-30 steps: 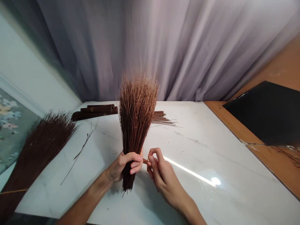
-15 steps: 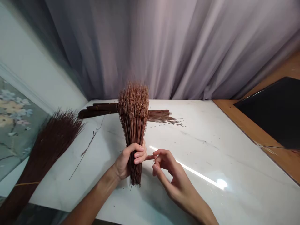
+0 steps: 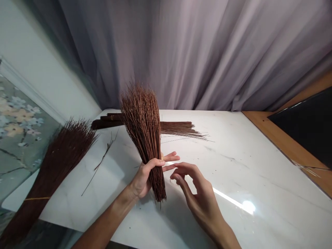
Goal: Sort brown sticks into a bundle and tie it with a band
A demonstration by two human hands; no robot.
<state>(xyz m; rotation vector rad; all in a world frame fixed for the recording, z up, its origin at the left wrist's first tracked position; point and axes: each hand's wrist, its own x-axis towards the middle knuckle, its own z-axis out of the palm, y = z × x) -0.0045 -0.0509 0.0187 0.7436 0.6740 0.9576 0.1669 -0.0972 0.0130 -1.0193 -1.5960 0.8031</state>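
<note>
A bundle of thin brown twigs (image 3: 145, 121) stands over the table with its bushy top leaning left and its cut ends low to the right. My left hand (image 3: 147, 174) is wrapped round its lower part, thumb across the front, with some fingers stretched out to the right behind it. Close beside those fingertips, my right hand (image 3: 192, 183) has thumb and index finger drawn together in a pinch. A faint thin pale strand seems to show at the pinch, too small to name.
On the left lies a large dark twig bundle (image 3: 57, 162) tied with a yellow band. A loose twig (image 3: 102, 157) rests near it. Behind my bundle, more twigs (image 3: 178, 127) lie across the white table (image 3: 233, 138). A dark panel (image 3: 308, 121) is at the right, a grey curtain (image 3: 186, 52) at the back.
The bundle has tilted, its top to the left and its cut ends to the right. Some fingers of my left hand have straightened away from it. My right hand stays close by, still pinched.
</note>
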